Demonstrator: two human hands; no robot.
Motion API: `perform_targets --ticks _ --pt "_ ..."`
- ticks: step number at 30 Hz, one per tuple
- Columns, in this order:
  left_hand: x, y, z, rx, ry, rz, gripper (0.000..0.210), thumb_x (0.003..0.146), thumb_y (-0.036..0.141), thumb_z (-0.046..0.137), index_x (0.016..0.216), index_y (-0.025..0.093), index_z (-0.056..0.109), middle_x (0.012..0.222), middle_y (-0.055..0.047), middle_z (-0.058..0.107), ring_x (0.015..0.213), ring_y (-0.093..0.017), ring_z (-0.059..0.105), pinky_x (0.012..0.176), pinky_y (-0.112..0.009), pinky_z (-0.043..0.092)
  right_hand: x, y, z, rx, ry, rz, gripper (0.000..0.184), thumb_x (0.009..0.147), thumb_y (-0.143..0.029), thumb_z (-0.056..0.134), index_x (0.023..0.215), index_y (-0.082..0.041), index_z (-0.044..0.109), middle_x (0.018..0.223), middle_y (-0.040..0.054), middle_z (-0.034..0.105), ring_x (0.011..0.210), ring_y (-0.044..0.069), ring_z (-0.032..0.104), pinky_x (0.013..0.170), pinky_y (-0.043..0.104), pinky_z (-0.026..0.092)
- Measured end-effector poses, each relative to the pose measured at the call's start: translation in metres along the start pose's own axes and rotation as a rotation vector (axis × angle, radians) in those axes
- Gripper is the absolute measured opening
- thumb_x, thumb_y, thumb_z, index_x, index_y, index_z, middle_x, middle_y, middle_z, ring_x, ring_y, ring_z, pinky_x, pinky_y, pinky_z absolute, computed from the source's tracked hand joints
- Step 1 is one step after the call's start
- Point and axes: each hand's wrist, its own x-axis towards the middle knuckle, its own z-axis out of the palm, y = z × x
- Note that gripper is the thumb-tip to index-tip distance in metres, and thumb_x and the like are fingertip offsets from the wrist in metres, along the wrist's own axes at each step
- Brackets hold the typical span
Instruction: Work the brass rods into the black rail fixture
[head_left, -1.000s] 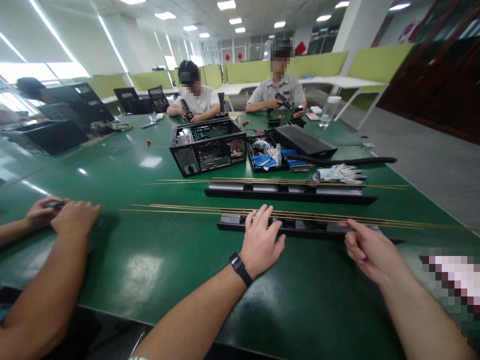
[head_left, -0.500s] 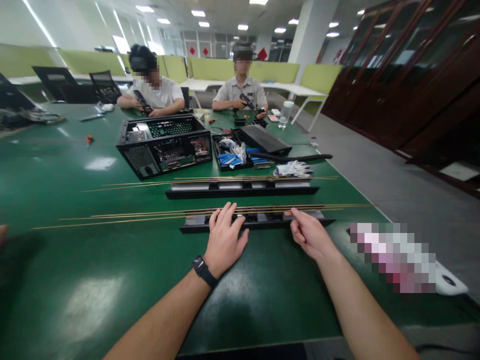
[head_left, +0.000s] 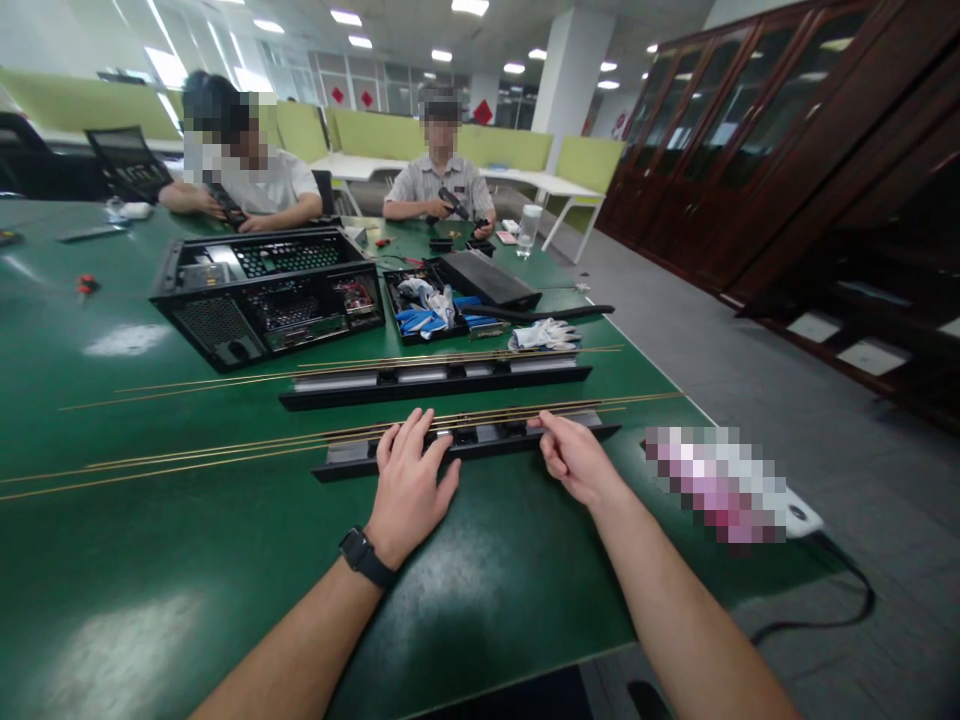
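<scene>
My left hand (head_left: pixel 409 485), with a dark watch (head_left: pixel 365 556) on its wrist, lies over the nearer black rail (head_left: pixel 360 466). Its fingers are spread, and their tips touch the thin brass-coloured rods (head_left: pixel 225 452) along the rail's top. Further right, my right hand (head_left: pixel 574 455) is closed, its index finger bent at the rods and the other fingers curled in. It seems to pinch one rod, though the exact contact is partly hidden. Behind both hands, a second black rail (head_left: pixel 442 382) carries more thin rods (head_left: pixel 202 382).
An open black computer case (head_left: pixel 277 300) stands back left. Beside it, a black tray (head_left: pixel 390 310) holds blue-and-white gloves (head_left: pixel 427 305). More gloves (head_left: pixel 544 335) lie behind the second rail. A white power strip (head_left: pixel 799 512) lies at right. Two people (head_left: pixel 439 185) sit across the green table (head_left: pixel 187 560).
The view has turned to the right, so everything on the table appears further left. Both hands keep nearly the same place and pose on the nearer rail and its rods.
</scene>
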Motion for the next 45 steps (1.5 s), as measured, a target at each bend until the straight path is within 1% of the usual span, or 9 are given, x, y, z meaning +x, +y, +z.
perform_targets --ticks 7,16,26,35,45 --pt "0.0001 -0.0009 0.0013 -0.001 0.004 0.006 0.026 0.095 0.031 0.061 0.118 0.022 0.071 0.151 -0.016 0.054 0.146 -0.033 0.045 0.120 -0.056 0.032 0.0034 -0.0001 -0.0041 0.032 0.039 -0.010 0.033 0.084 -0.048 0.073 0.091 -0.016 0.068 0.048 -0.0042 0.055 0.029 0.005 0.029 0.030 0.018 0.016" --pt "-0.0005 -0.0012 0.0011 0.002 0.002 0.002 0.026 0.096 0.032 0.060 0.118 0.022 0.071 0.151 -0.016 0.054 0.147 -0.033 0.044 0.120 -0.055 0.032 0.0033 -0.0023 -0.0055 0.033 0.043 -0.002 0.030 0.085 -0.045 0.072 0.093 -0.016 0.067 0.049 -0.0037 0.056 0.029 0.005 0.030 0.029 0.017 0.017" --pt "-0.0001 -0.0010 0.0016 -0.006 0.011 0.003 0.026 0.095 0.031 0.061 0.118 0.022 0.071 0.151 -0.016 0.054 0.146 -0.033 0.045 0.119 -0.056 0.033 0.0015 -0.0053 -0.0047 0.050 0.060 0.002 0.028 0.086 -0.044 0.071 0.094 -0.017 0.065 0.048 -0.0050 0.054 0.029 0.006 0.031 0.029 0.017 0.017" --pt "0.0002 0.0000 0.0006 -0.006 0.002 -0.005 0.026 0.096 0.031 0.060 0.118 0.022 0.071 0.151 -0.016 0.054 0.146 -0.032 0.044 0.120 -0.056 0.031 0.0012 -0.0029 -0.0056 0.042 0.048 -0.012 0.034 0.081 -0.047 0.077 0.093 -0.017 0.066 0.049 -0.0056 0.053 0.030 0.005 0.032 0.029 0.016 0.017" --pt "-0.0002 -0.0006 0.0008 0.002 0.004 0.001 0.026 0.096 0.031 0.060 0.118 0.022 0.071 0.151 -0.016 0.054 0.147 -0.032 0.044 0.120 -0.056 0.031 0.0005 -0.0029 -0.0046 0.025 0.037 -0.006 0.034 0.082 -0.047 0.076 0.092 -0.016 0.068 0.049 -0.0046 0.054 0.030 0.004 0.031 0.030 0.016 0.017"
